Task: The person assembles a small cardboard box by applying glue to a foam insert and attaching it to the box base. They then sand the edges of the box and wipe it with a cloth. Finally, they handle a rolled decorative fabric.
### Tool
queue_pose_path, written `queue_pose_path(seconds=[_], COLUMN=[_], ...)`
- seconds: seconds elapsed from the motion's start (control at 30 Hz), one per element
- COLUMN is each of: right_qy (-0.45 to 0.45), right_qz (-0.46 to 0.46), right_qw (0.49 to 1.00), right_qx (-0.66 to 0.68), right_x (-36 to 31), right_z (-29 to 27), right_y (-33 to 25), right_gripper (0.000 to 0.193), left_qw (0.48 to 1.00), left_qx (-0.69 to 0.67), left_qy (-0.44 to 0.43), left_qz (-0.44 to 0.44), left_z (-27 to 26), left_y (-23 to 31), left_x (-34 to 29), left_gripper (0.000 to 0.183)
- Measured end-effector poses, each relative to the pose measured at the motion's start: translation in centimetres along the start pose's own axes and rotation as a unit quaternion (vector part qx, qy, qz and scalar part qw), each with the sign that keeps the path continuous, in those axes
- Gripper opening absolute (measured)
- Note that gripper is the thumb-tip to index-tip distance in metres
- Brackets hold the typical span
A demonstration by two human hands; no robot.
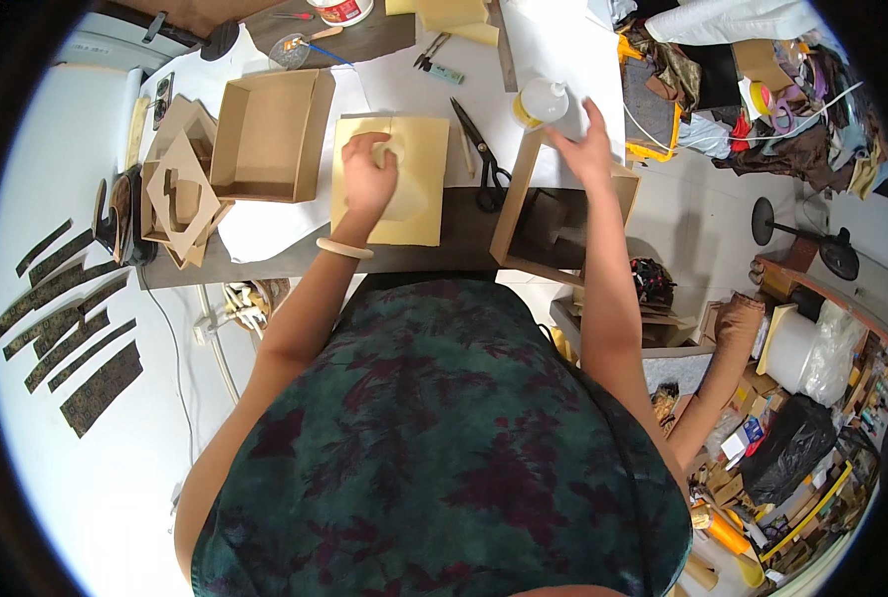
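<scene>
My left hand rests on a pale yellow sheet, its fingers curled around a small pale piece that I cannot make out. A damp-looking, lighter patch spreads on the sheet beneath it. Reaching past an open brown cardboard box, my right hand has its thumb and fingers apart. Close to its thumb stands a translucent white bottle with a yellow label. The box sits at the table's front right, partly hidden by my right forearm. Black scissors and a thin wooden stick lie between sheet and box.
Another cardboard box stands left of the sheet, beside stacked cardboard cut-outs. Farther back are a cutter-like tool, a metal ruler, a clear cup and a white tub. Cluttered materials fill the right side.
</scene>
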State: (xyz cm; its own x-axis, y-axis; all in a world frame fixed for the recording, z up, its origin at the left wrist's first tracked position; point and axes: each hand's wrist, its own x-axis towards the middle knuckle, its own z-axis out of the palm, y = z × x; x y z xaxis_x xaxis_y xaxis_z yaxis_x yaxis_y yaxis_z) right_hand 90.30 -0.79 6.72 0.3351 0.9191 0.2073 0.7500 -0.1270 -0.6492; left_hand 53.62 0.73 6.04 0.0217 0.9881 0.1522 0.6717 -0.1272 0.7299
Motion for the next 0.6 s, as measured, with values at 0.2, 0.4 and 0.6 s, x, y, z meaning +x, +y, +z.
queue_pose_path(seconds=[0.2, 0.4, 0.6], right_qy=[-0.103, -0.103, -0.139], right_qz=[0.019, -0.077, -0.022], right_qw=[0.984, 0.989, 0.983], right_qx=[0.142, 0.077, 0.118], right_x=[5.7, 2.6, -2.8], right_z=[3.3, -1.5, -2.0], right_y=[-2.9, -19.4, -22.8], right_gripper=[0.091, 0.089, 0.095], left_qw=[0.975, 0.903, 0.857], left_qx=[-0.200, -0.428, -0.511], left_qy=[-0.032, -0.020, -0.055], left_qz=[0.088, 0.036, -0.036], left_z=[0.4, -2.5, -5.6], left_y=[9.1, 15.0, 16.7], left_x=[4.2, 9.6, 7.4], left_gripper=[0.016, 0.031, 0.032])
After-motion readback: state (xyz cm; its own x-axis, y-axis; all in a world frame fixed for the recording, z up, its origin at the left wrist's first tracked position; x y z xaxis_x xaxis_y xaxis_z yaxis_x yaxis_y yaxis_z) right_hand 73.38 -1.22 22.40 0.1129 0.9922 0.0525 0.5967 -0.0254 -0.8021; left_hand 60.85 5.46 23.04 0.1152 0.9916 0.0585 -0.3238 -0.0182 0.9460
